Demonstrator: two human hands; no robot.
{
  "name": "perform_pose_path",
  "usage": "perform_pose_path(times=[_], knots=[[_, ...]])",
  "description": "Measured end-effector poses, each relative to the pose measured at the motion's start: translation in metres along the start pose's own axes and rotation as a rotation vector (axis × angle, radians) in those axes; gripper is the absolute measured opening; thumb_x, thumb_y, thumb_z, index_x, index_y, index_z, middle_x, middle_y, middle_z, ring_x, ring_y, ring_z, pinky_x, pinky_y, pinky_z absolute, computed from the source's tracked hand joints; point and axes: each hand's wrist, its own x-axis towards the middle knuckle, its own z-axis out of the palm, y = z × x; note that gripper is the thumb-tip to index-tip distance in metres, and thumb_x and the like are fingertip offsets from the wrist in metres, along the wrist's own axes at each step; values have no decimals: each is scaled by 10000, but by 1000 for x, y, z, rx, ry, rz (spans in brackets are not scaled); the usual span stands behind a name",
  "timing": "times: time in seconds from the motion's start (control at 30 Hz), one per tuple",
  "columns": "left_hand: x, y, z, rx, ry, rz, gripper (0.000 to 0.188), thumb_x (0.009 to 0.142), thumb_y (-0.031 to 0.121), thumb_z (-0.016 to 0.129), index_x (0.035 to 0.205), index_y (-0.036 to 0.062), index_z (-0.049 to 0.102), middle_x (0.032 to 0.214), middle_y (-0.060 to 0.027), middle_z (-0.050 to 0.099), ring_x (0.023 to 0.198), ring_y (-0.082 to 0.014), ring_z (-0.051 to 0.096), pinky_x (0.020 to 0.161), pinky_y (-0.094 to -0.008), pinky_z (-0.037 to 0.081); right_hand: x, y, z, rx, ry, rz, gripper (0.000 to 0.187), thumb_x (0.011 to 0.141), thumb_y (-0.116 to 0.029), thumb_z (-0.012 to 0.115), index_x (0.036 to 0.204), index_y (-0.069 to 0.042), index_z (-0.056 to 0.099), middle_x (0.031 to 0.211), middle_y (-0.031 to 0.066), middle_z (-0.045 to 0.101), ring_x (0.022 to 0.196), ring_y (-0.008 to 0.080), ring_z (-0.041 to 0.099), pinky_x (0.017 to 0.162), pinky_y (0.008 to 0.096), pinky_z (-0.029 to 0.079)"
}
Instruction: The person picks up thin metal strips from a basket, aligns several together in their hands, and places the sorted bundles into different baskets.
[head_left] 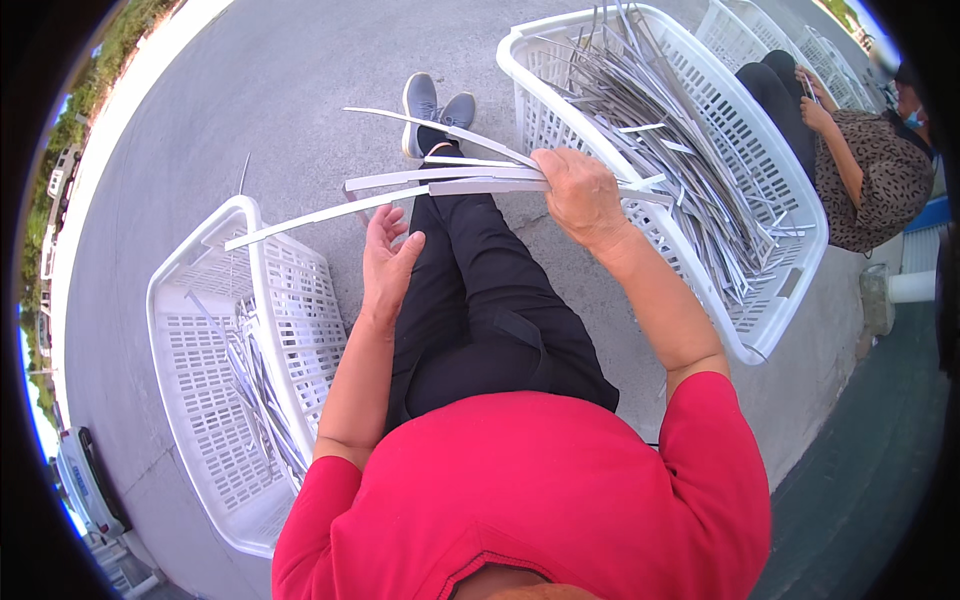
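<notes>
At far left a white vehicle (88, 485) is standing on the pavement (310, 60). Next, the left basket (195, 360), white and slotted, is holding a small heap of loose strips (265, 390). The left hand (388, 262) is hovering just below the held strips (485, 186), its fingers curving and standing apart from the thumb; contact cannot be confirmed. The held strips, thin, pale and grey, are fanning out leftward above the person's legs (465, 265), the longest crossing the left basket's rim in view. Grey shoes (421, 105) are showing beyond. The right hand (580, 195) is gripping the bundle near its right end, fingers clamped on it. The right basket (553, 115), also white, is carrying a large heap of similar strips (700, 175). At far right a seated co-worker (875, 180) is holding a phone (808, 88).
</notes>
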Motion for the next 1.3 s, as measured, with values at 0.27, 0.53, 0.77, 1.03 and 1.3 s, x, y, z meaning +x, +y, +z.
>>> perform_pose_path(times=[0.27,0.53,0.77,1.03,1.3], knots=[[-27,2,-34,0,1,-298,308,841,67,597,1123,-22,508,1090,-106,565,974,-157,551,874,-291,432,-14,-50,17,84,-96,-33,139,728,-62,548,864,-89,543,684,37,514,646,215,557,556,337,425],[-75,-35,-80,90,366,-68,390,786,136,691,1092,-10,499,995,-80,557,889,-123,525,764,-244,457,-6,-63,10,180,-134,-3,211,714,-27,566,919,-77,559,696,59,524,676,251,558,604,368,445],[-56,6,-85,-24,250,145,1000,681,301,774,1402,30,136,1385,-182,301,1319,-293,250,1086,-413,179,-9,-97,20,303,-227,-59,218,706,-33,581,919,-75,557,684,57,519,651,247,555,580,366,450],[-49,6,-60,-636,26,5,597,876,265,580,1336,23,285,1150,-153,532,1065,-238,527,915,-354,421,-23,-126,37,374,-277,-76,219,695,-28,578,909,-66,552,660,45,510,610,220,546,529,340,432],[-55,-22,-53,-855,142,-203,305,925,260,493,1109,18,490,1063,-148,574,953,-231,566,863,-343,463,-27,-141,49,361,-241,-55,273,685,6,582,951,-47,551,700,73,540,636,254,559,553,360,434]])
